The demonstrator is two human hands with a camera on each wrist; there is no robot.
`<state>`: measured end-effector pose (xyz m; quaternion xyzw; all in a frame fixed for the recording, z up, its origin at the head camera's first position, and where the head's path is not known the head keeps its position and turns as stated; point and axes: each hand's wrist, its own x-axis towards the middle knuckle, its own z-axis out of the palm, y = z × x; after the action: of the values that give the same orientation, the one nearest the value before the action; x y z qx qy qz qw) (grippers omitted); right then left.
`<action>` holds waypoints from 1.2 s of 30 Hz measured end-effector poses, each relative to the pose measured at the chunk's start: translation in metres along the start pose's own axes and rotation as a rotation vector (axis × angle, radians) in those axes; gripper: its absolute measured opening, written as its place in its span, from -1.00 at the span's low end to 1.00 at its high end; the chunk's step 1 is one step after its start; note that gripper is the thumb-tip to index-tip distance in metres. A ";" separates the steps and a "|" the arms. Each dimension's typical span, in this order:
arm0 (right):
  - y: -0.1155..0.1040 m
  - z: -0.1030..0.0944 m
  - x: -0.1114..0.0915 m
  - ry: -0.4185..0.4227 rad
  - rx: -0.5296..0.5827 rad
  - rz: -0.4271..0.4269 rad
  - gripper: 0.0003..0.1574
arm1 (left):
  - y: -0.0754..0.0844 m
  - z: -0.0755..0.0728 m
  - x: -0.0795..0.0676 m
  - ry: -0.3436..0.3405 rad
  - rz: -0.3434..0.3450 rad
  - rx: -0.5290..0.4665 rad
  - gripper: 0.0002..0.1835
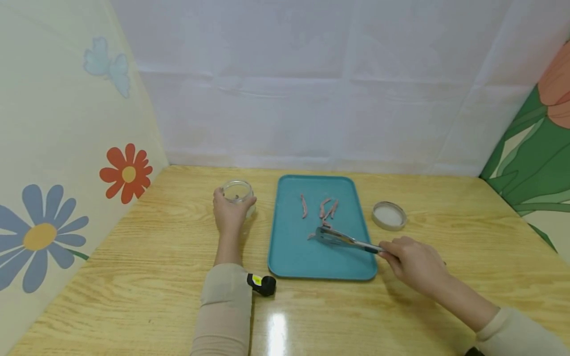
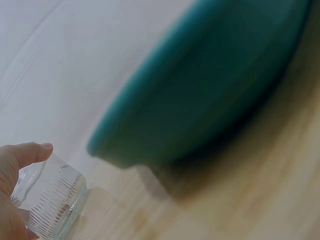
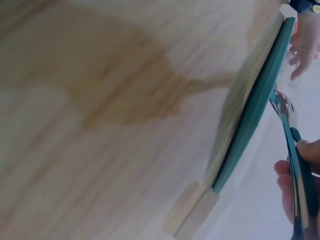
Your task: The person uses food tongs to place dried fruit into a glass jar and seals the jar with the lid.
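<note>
My left hand (image 1: 229,211) grips a clear glass jar (image 2: 57,200) left of the tray, its thumb along the near side. The jar stands upright on the table, with a few small dark bits at its bottom. My right hand (image 1: 416,262) holds metal tongs (image 1: 352,242) with dark grips. Their tips are low over the middle of a teal tray (image 1: 291,259), by some thin pinkish strips. Several such strips (image 1: 304,206) lie scattered on the tray. Whether the tongs pinch one is hard to tell, since the tips cover that spot.
A round lid (image 1: 389,216), pale inside, lies on the wooden table (image 1: 147,277) just right of the tray. White cloth (image 1: 285,99) hangs behind the table, and flower-printed panels (image 1: 44,148) stand at both sides. A black wrist camera (image 1: 262,285) sticks out from my left sleeve.
</note>
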<state>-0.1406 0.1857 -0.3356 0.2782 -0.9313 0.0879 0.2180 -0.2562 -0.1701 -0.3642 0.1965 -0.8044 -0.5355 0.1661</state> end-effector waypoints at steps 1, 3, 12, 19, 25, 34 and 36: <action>0.000 0.000 0.000 0.005 0.001 -0.001 -0.85 | 0.000 0.000 0.000 -0.001 0.000 0.001 0.03; 0.001 -0.001 0.000 0.015 0.004 0.000 -0.85 | 0.001 0.000 0.000 -0.001 0.000 0.002 0.03; 0.005 -0.004 0.003 -0.006 0.014 0.031 -0.87 | 0.001 0.001 0.000 -0.007 -0.009 -0.006 0.03; 0.009 -0.009 0.009 -0.003 0.019 0.042 -0.93 | 0.000 0.001 0.000 -0.004 -0.008 0.003 0.03; 0.009 -0.015 0.015 0.011 0.014 0.048 -0.85 | 0.000 0.000 0.000 -0.005 -0.009 0.003 0.03; 0.007 -0.020 0.027 0.038 0.025 0.008 -0.86 | 0.000 0.000 0.001 -0.003 -0.003 0.000 0.02; 0.007 -0.022 0.030 0.033 0.025 0.012 -0.89 | 0.000 0.000 0.001 0.000 0.001 -0.005 0.02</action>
<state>-0.1594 0.1831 -0.3029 0.2737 -0.9281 0.1053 0.2294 -0.2567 -0.1703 -0.3637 0.1957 -0.8030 -0.5376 0.1670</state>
